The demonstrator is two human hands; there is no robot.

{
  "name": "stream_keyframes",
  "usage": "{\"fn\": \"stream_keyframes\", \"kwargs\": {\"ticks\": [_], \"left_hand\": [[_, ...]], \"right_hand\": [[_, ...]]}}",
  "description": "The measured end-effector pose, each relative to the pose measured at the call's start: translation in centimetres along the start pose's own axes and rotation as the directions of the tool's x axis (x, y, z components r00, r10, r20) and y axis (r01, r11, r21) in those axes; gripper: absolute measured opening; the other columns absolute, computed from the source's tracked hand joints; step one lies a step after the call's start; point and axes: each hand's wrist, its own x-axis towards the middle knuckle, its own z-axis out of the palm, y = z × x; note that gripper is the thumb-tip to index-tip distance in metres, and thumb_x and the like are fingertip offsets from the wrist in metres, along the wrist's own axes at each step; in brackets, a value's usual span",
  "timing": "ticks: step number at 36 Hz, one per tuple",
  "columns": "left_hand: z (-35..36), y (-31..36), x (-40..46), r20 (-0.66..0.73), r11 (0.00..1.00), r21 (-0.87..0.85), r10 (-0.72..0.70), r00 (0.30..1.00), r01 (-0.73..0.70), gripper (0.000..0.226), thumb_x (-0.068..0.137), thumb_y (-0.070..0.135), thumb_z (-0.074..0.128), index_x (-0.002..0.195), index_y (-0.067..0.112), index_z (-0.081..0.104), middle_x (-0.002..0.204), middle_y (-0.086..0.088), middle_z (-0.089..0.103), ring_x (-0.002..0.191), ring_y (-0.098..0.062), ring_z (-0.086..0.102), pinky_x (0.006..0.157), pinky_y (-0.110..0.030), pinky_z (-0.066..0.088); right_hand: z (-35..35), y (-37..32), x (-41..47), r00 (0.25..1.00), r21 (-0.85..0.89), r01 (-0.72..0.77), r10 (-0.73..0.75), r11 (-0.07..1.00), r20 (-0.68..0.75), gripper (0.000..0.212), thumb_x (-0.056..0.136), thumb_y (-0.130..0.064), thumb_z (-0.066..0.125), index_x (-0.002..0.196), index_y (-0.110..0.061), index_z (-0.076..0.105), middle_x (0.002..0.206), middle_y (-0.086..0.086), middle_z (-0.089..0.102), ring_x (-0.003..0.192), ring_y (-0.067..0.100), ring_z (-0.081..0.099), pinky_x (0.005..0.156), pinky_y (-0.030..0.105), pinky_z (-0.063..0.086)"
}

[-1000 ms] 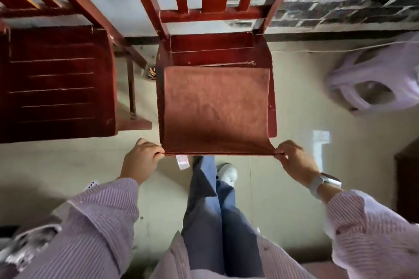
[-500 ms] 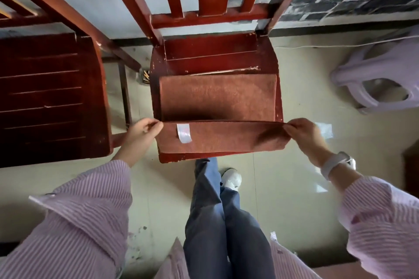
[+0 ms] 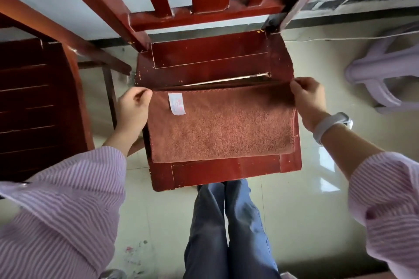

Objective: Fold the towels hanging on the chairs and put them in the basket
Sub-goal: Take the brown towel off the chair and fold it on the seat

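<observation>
Both hands pinch the far corners of one rust-brown towel [image 3: 222, 124] lying on a chair seat. Left hand [image 3: 133, 108] has its fingers curled at the towel's far left corner, thumb and fingertips closed on the edge. Right hand [image 3: 309, 99] grips the far right corner in the same way, fingers bent over the cloth; a pale band [image 3: 328, 125] sits on that wrist. Two striped lilac-and-white sleeves [image 3: 68, 206] cover the forearms.

That towel lies doubled over, a rough rectangle with a nubby terry pile, its near fold just short of the seat's front edge. One white care label [image 3: 177, 104] with reddish print shows near the far left corner, lying flat on the top layer.

Under it stands a glossy red-brown wooden chair [image 3: 217, 56], its seat made of framed panels with chipped paint at the joints; the back has vertical slats and a wider central splat. A second wooden chair [image 3: 34, 106] of darker red, with a slatted seat, stands just beside it on the left. One pale lilac plastic stool [image 3: 383, 75] stands on the right, well apart. The floor [image 3: 294, 210] is smooth, pale, shiny tile. Two legs in blue trousers [image 3: 226, 229] show below the seat.
</observation>
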Motion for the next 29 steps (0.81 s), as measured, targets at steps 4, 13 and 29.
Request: {"fn": "stream_keyframes", "kwargs": {"ticks": [4,13,29], "left_hand": [[0.9,-0.3,0.9,-0.052,0.991,0.125,0.058,0.997,-0.051,0.023,0.091,0.018,0.051,0.104,0.004,0.063,0.094,-0.008,0.062,0.085,-0.016,0.054,0.071,-0.021,0.039],[1.9,-0.9,2.2,-0.054,0.936,0.349,0.062,0.997,-0.040,0.030,0.093,0.025,0.046,0.103,0.002,0.063,0.099,-0.018,0.065,0.092,-0.031,0.057,0.069,-0.025,0.033],[1.9,-0.2,3.3,0.000,0.949,0.310,-0.060,0.998,0.057,0.030,0.090,0.033,0.052,0.096,0.006,0.064,0.094,-0.011,0.065,0.095,-0.030,0.058,0.077,-0.030,0.041]], "right_hand": [[0.8,0.1,1.1,0.999,-0.078,0.013,-0.016,0.997,-0.028,0.025,0.091,-0.011,0.046,0.112,-0.003,0.058,0.093,0.006,0.054,0.071,0.013,0.050,0.040,0.003,0.035],[1.6,0.5,2.4,1.000,-0.218,-0.008,0.005,0.976,-0.012,0.025,0.092,-0.014,0.045,0.110,-0.004,0.058,0.108,0.015,0.061,0.089,0.021,0.053,0.073,0.026,0.039],[0.9,-0.4,2.0,0.979,-0.210,-0.150,0.116,0.966,-0.168,0.027,0.081,-0.029,0.049,0.104,-0.013,0.049,0.081,-0.004,0.050,0.088,0.026,0.052,0.090,0.044,0.044]]}}
